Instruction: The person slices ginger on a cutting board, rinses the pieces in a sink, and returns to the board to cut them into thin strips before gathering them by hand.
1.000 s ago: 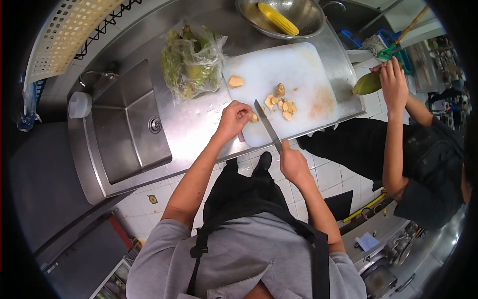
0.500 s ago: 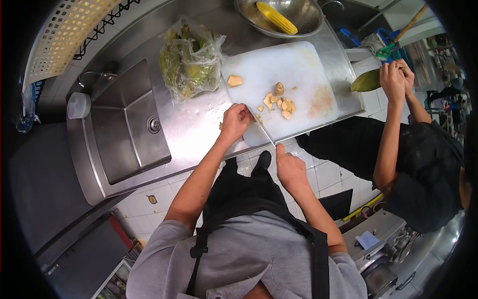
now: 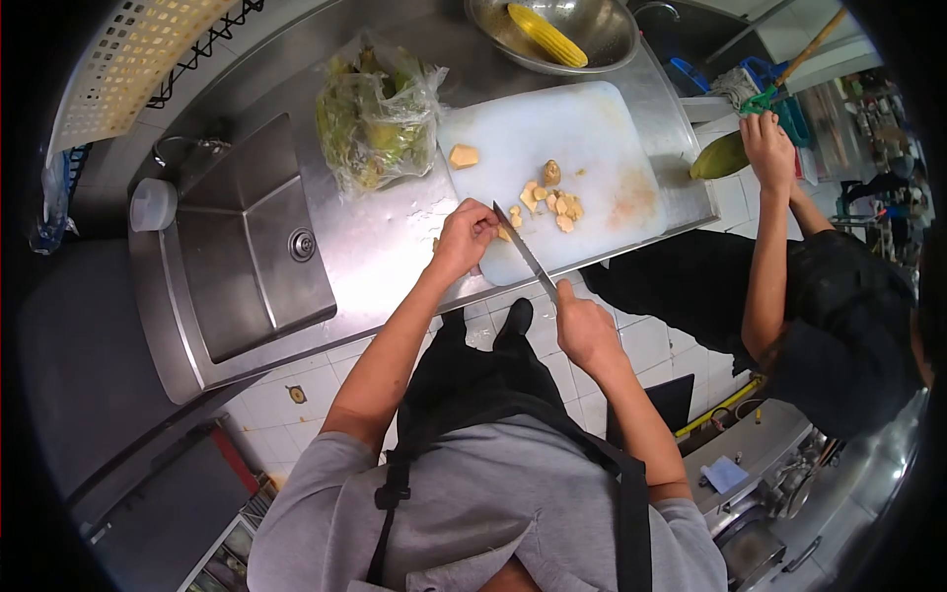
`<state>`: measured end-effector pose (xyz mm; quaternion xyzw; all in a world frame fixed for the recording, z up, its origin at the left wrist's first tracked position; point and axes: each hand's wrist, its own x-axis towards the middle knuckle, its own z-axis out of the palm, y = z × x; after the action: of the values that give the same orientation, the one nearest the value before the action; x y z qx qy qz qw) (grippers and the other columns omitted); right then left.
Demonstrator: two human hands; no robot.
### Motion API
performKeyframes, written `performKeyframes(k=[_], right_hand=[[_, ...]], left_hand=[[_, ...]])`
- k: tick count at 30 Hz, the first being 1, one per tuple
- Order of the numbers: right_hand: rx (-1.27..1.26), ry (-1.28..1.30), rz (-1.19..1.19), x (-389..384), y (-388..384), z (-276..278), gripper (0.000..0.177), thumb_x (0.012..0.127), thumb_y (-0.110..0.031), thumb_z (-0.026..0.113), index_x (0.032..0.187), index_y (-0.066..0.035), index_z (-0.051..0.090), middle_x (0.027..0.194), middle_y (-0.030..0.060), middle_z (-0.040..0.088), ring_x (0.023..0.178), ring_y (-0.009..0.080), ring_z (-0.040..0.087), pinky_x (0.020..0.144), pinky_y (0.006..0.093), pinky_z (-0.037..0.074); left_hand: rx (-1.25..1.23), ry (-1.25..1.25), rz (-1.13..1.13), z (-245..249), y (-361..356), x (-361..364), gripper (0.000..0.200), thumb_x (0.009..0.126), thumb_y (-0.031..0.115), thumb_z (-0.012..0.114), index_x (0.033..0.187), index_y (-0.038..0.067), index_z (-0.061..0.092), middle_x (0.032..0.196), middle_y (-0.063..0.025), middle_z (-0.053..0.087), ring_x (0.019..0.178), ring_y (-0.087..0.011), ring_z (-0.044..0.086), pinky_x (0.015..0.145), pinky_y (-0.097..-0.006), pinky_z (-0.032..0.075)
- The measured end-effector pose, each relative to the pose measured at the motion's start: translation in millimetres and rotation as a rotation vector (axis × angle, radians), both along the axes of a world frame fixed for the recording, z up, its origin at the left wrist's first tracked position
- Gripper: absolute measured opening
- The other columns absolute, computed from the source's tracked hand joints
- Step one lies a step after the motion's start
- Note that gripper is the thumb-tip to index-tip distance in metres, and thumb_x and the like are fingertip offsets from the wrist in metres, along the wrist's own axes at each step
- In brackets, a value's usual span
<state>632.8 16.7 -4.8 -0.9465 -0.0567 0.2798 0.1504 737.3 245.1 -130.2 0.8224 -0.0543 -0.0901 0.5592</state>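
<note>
My right hand (image 3: 589, 331) is closed round the handle of a knife (image 3: 528, 252), whose blade points up and left over the near left part of the white cutting board (image 3: 592, 118). Beside the knife tip, my left hand (image 3: 467, 237) has its fingers pinched together; what they hold is too small to name. Several pale yellow pieces (image 3: 564, 207) lie mid-board, with a brownish knob (image 3: 551, 173) just above them. A larger peeled piece (image 3: 464, 156) sits near the board's left edge.
A plastic bag of green produce (image 3: 380, 123) lies left of the board. Behind it stands a metal bowl (image 3: 617, 39) with yellow corn (image 3: 547, 35). A sink (image 3: 232, 257) is at the left. At the right, another person's hands (image 3: 769, 153) hold a green-husked cob (image 3: 720, 158).
My right hand has moved slightly right and down, and the knife blade now shows its flat side. The other person's hands have shifted a little on the green cob.
</note>
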Motion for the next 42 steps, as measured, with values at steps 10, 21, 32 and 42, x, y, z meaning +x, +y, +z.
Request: performKeyframes(k=[10, 21, 32, 42], right_hand=[[-0.091, -0.047, 0.066, 4, -11, 13, 0.029, 0.088, 0.002, 0.054, 0.117, -0.001, 0.050, 0.082, 0.0261, 0.073, 0.080, 0.0455, 0.073, 0.073, 0.0556, 0.058], [0.060, -0.108, 0.012, 23, 5, -65, 0.028, 0.088, 0.004, 0.053, 0.115, 0.001, 0.049, 0.083, 0.0283, 0.072, 0.082, 0.0480, 0.072, 0.074, 0.0576, 0.057], [0.139, -0.061, -0.048, 22, -2, -42, 0.025, 0.088, 0.001, 0.057, 0.111, 0.001, 0.049, 0.081, 0.0293, 0.071, 0.082, 0.0499, 0.071, 0.075, 0.0603, 0.056], [0.035, 0.006, 0.003, 11, 9, -20, 0.027, 0.089, 0.001, 0.057, 0.115, 0.003, 0.048, 0.086, 0.0295, 0.072, 0.085, 0.0493, 0.072, 0.076, 0.0585, 0.056]], left_hand=[[0.040, -0.061, 0.013, -3, -2, -1, 0.013, 0.089, -0.008, 0.066, 0.098, -0.003, 0.072, 0.101, -0.0112, 0.070, 0.084, -0.0224, 0.068, 0.080, -0.0321, 0.055], [0.041, -0.015, -0.041, -5, 1, 4, 0.010, 0.088, -0.005, 0.069, 0.098, -0.002, 0.072, 0.098, -0.0105, 0.070, 0.084, -0.0227, 0.069, 0.080, -0.0345, 0.055], [0.058, -0.096, 0.027, 9, -8, -16, 0.011, 0.085, -0.002, 0.076, 0.094, -0.002, 0.070, 0.095, -0.0125, 0.065, 0.081, -0.0241, 0.067, 0.076, -0.0351, 0.055], [0.093, -0.050, 0.006, 9, -5, -11, 0.007, 0.085, 0.002, 0.075, 0.090, 0.000, 0.073, 0.093, -0.0091, 0.066, 0.081, -0.0221, 0.065, 0.076, -0.0342, 0.054]])
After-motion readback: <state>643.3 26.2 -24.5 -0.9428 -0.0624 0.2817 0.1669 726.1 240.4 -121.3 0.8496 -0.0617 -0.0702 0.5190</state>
